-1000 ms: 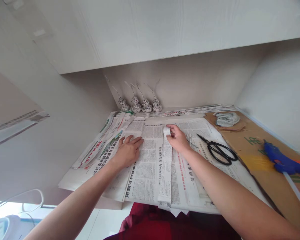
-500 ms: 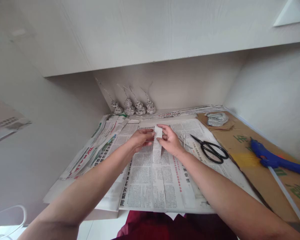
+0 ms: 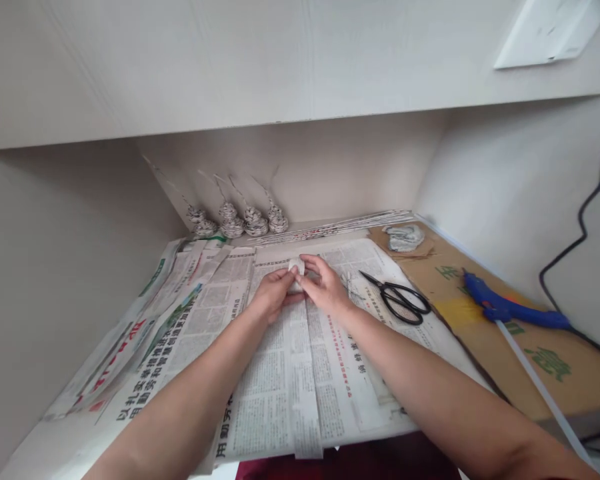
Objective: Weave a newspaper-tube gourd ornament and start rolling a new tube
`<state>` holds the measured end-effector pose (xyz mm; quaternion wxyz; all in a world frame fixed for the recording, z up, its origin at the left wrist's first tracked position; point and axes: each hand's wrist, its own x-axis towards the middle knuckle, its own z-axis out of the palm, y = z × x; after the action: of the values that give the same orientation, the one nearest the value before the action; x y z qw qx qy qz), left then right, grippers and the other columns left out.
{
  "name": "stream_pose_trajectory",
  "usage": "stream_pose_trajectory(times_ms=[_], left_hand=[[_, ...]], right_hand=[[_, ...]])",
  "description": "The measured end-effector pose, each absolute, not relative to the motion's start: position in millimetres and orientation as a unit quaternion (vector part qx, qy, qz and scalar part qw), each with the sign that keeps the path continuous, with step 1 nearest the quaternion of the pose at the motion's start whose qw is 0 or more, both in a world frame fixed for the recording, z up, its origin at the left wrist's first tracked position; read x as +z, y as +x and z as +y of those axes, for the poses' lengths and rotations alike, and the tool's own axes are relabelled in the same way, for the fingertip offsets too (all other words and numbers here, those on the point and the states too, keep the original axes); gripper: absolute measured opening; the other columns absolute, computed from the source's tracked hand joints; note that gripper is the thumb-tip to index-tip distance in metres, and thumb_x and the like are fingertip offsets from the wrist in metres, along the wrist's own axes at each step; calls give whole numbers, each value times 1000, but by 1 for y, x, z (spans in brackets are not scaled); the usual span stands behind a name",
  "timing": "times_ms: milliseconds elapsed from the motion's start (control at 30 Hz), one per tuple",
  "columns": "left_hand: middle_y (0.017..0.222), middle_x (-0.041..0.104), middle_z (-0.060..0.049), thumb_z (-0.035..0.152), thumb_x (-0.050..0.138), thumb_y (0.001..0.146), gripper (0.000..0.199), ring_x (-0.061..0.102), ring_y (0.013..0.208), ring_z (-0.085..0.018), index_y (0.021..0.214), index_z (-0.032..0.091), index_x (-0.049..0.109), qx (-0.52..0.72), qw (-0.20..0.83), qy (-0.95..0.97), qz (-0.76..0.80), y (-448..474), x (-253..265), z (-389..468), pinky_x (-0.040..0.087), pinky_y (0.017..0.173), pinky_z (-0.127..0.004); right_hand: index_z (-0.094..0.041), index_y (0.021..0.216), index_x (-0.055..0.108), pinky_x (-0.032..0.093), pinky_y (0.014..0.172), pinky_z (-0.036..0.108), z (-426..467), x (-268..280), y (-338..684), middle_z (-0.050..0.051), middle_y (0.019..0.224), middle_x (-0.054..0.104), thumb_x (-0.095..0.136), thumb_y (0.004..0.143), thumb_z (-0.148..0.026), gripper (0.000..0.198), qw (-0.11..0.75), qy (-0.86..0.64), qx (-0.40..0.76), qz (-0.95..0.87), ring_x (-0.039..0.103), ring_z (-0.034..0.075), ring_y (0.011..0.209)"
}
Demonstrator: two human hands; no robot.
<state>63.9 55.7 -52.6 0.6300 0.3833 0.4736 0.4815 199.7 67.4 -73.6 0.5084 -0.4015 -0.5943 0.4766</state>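
Observation:
A narrow strip of newspaper (image 3: 297,265) is pinched between my two hands above the newspaper-covered table. My left hand (image 3: 275,290) grips it from the left, thumb against the paper. From the right, my right hand (image 3: 323,283) holds the same strip with thumb and fingers. The strip's upper end curves over at my fingertips. Below the hands, a long paper strip (image 3: 306,400) runs down to the table's front edge; whether it is the same piece I cannot tell. Black-handled scissors (image 3: 397,297) lie right of my right hand.
Several gourd-shaped woven paper pieces (image 3: 233,221) stand at the back left, beside thin rolled paper sticks (image 3: 330,229). Newspaper strips (image 3: 180,280) lie on the left. A blue glue gun (image 3: 510,303) with a white glue stick rests on cardboard (image 3: 480,333) at right.
The strip's top has been bent over, and less of it shows between my hands, which have come closer together. The camera view has turned to the right.

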Motion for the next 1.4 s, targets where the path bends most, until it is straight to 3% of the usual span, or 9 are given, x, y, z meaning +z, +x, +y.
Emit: stream_pose_trajectory(times_ms=[133,300,400,533,800,1000,1100,1233,1400], left_hand=[[82,71,-9,43,75,75,35,67,75,-15,87,10,71,387,651,466,457,60,-53,49,56,59,-20],[103,70,-8,27,84,66,35,66,90,-16,96,14,71,391,677,459,422,62,-50,44,54,61,-16],[95,70,-4,20,86,61,40,65,83,-12,98,16,71,417,693,428,402,62,-47,44,56,68,-18],[86,71,-6,27,82,67,30,66,74,-12,90,10,72,410,676,454,410,61,-47,47,57,67,-19],[70,70,-6,37,75,75,29,66,67,-14,87,11,70,414,665,458,420,67,-45,44,55,60,-20],[72,68,-4,40,80,68,35,66,63,-14,86,12,69,397,673,462,420,68,-40,39,54,57,-22],[78,70,-6,36,83,64,34,67,68,-15,83,11,70,415,670,448,421,67,-40,39,53,55,-20],[78,71,-7,29,84,64,27,66,67,-13,78,10,70,450,660,420,431,67,-39,41,50,53,-17],[76,68,-3,24,85,63,24,69,67,-13,76,11,69,458,677,400,415,68,-36,40,55,64,-21]], right_hand=[[-27,121,55,41,38,20,76,-71,203,4,107,67,72,73,-37,52,536,-410,530,-513,55,8,49],[-22,98,67,47,44,22,76,-62,208,1,83,70,70,72,-31,27,551,-418,501,-520,60,12,56],[-21,87,69,51,51,23,70,-59,206,1,81,71,72,69,-30,20,532,-405,499,-551,65,15,66],[-21,93,69,45,43,23,71,-58,209,-2,69,67,70,73,-41,28,531,-407,489,-560,55,11,46],[-21,62,55,32,40,22,97,-55,231,-6,48,48,62,73,-55,37,570,-468,422,-528,43,9,41],[-20,65,57,38,44,23,90,-49,231,-2,54,56,57,76,-60,41,513,-514,382,-572,49,11,45],[-19,69,63,45,52,25,96,-38,258,1,61,63,52,84,-52,38,469,-563,322,-599,54,13,50],[-20,86,70,47,85,31,113,-13,322,5,87,72,61,80,-24,12,394,-653,194,-617,65,20,88],[-15,113,66,38,100,44,129,1,395,18,124,61,68,75,-22,38,305,-763,53,-567,54,35,118]])
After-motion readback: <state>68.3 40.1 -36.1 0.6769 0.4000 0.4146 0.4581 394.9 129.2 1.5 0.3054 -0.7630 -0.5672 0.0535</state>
